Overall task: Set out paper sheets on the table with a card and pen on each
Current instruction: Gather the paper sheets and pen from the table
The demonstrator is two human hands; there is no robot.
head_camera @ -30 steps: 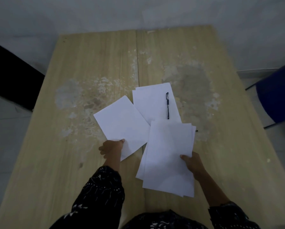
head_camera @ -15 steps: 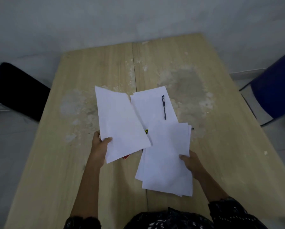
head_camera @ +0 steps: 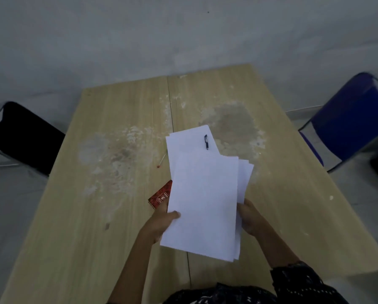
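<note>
I hold a stack of white paper sheets (head_camera: 203,205) above the wooden table (head_camera: 118,119), near its front middle. My left hand (head_camera: 161,222) grips the stack's left edge with the thumb on top. My right hand (head_camera: 249,218) grips its right edge. A single white sheet (head_camera: 188,141) lies flat on the table beyond the stack, and a dark pen (head_camera: 206,142) rests on it. A red patterned card (head_camera: 160,195) pokes out from under the stack's left side. A thin white stick with a red tip (head_camera: 161,160) lies on the table left of the sheet.
A black chair (head_camera: 23,137) stands at the table's left side and a blue chair (head_camera: 354,119) at its right. A grey wall runs behind the far edge. The tabletop has worn, pale patches in its middle.
My left hand has brought its single sheet rightward onto the stack held by my right hand. The red card and the red-tipped stick have come into view.
</note>
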